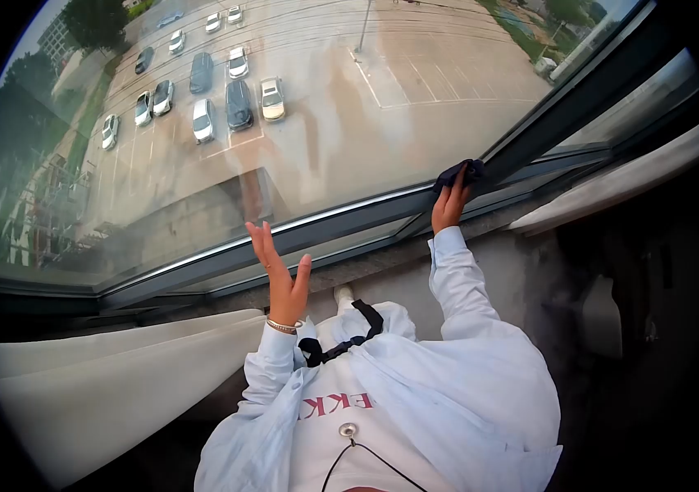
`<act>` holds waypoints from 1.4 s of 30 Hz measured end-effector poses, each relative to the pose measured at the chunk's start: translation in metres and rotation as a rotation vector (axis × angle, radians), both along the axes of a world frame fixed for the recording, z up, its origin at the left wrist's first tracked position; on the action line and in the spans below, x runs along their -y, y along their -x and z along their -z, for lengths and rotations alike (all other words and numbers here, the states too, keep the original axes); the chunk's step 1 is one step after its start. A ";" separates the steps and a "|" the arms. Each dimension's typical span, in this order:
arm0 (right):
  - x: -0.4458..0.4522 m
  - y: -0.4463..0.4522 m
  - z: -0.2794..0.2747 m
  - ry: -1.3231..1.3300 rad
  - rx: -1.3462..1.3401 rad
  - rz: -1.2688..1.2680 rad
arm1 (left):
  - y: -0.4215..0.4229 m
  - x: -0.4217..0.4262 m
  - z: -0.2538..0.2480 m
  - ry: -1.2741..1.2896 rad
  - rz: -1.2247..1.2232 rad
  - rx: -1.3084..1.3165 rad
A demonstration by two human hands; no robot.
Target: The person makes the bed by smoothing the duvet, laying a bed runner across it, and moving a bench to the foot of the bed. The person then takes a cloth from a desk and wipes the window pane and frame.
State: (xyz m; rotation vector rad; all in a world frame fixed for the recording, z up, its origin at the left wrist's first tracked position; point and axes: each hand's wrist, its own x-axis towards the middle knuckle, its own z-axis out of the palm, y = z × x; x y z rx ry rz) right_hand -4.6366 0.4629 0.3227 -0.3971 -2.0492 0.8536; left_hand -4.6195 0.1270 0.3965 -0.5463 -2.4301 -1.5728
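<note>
A large window pane (415,123) in a dark frame (341,220) fills the upper part of the head view. At the frame's lower right corner, my right hand (450,203) presses a dark cloth (457,175) against the frame. My left hand (281,275) is raised in front of the frame's lower bar, its fingers stretched out and holding nothing. Whether its fingertips touch the glass I cannot tell. A bracelet circles the left wrist.
Light curtains (132,373) hang at the left, and another curtain (636,179) is at the right. A stone sill (341,275) runs below the window. Outside and far below, several parked cars (239,105) stand in a lot. A pale object (602,316) stands in the dark at right.
</note>
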 end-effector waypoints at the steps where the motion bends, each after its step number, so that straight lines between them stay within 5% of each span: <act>1: -0.005 0.008 0.014 0.006 0.005 -0.001 | 0.003 0.002 0.003 -0.009 -0.006 -0.009; 3: -0.014 0.013 0.053 0.159 -0.103 0.132 | 0.001 0.003 0.009 0.021 -0.050 0.002; 5: 0.010 0.009 0.014 0.239 -0.094 0.138 | -0.003 0.005 0.008 0.013 -0.034 0.081; 17: 0.008 -0.046 -0.025 -0.288 -0.030 0.169 | -0.001 -0.005 -0.021 0.028 0.142 0.075; 19: -0.009 -0.051 -0.013 -0.295 0.299 -0.011 | 0.004 -0.010 -0.017 -0.038 0.097 0.107; 24: -0.011 -0.055 0.004 -0.360 0.306 -0.082 | 0.005 0.007 -0.014 -0.091 0.027 0.132; 42: 0.225 -0.045 0.037 -0.529 0.204 -0.783 | -0.010 0.108 0.037 -0.293 -0.185 0.089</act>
